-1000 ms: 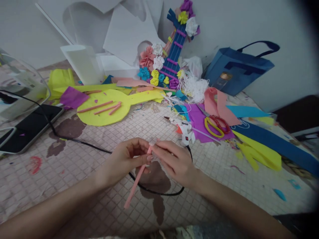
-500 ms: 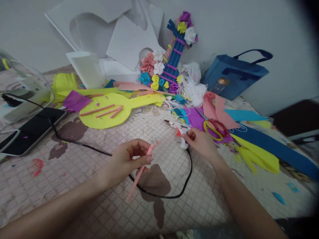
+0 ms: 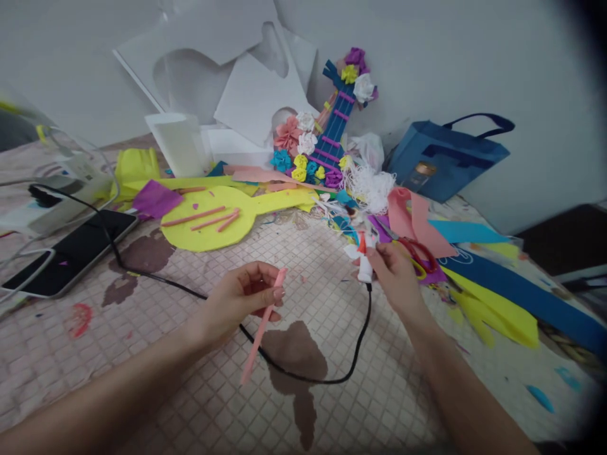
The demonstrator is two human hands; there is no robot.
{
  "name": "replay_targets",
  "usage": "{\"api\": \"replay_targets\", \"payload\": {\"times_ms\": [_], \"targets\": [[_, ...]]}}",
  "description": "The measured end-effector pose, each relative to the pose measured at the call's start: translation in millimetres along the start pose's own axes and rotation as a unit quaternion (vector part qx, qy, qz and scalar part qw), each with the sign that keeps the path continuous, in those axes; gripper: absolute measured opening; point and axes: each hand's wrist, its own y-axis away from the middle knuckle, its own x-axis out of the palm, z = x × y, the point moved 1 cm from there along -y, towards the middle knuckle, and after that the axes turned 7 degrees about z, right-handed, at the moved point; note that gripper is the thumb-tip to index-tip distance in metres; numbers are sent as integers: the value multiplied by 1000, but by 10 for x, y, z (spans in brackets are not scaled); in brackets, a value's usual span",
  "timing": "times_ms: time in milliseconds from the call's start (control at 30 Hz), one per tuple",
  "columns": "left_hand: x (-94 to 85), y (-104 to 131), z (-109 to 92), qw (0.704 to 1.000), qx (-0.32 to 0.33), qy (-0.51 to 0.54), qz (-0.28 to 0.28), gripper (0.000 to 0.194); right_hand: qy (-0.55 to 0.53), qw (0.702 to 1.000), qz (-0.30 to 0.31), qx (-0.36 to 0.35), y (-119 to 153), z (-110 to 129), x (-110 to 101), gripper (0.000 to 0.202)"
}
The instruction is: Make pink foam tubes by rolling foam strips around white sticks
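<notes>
Between thumb and fingers, my left hand (image 3: 246, 296) pinches a thin pink strip (image 3: 258, 338) that slants down toward me. My right hand (image 3: 393, 275) is closed round the handle of a white glue gun (image 3: 365, 264) with an orange-red trigger, its nozzle end pointing away; a black cord runs from its base. Behind my left hand lies a yellow guitar-shaped cutout (image 3: 208, 239) with several thin pink rolls (image 3: 194, 216) on it. Red and yellow scissors (image 3: 420, 253) lie just beyond my right hand.
A decorated blue guitar (image 3: 337, 123) with paper flowers leans at the back. A blue bag (image 3: 443, 158) stands back right, near coloured paper strips (image 3: 521, 284). At left are a phone (image 3: 71, 253) and power strip (image 3: 42, 212). The black cord (image 3: 313, 380) loops across the tiled-pattern cloth.
My right hand has taken hold of the glue gun and turned it more upright, off its earlier tilt. The left hand still holds the pink strip. The view has shifted slightly.
</notes>
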Motion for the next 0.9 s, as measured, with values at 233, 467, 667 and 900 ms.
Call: {"api": "replay_targets", "payload": {"times_ms": [233, 467, 667, 900], "targets": [[-46, -24, 6, 1000, 7, 1, -11, 26, -345, 901, 216, 149, 275, 256, 218, 21], [-92, -42, -3, 999, -4, 31, -17, 23, -356, 880, 299, 97, 372, 255, 241, 33], [-96, -50, -25, 999, 2, 37, -21, 22, -93, 959, 267, -10, 488, 292, 230, 29], [-100, -50, -18, 999, 0, 38, -16, 23, 17, 963, 247, -102, 593, 337, 270, 20]]}}
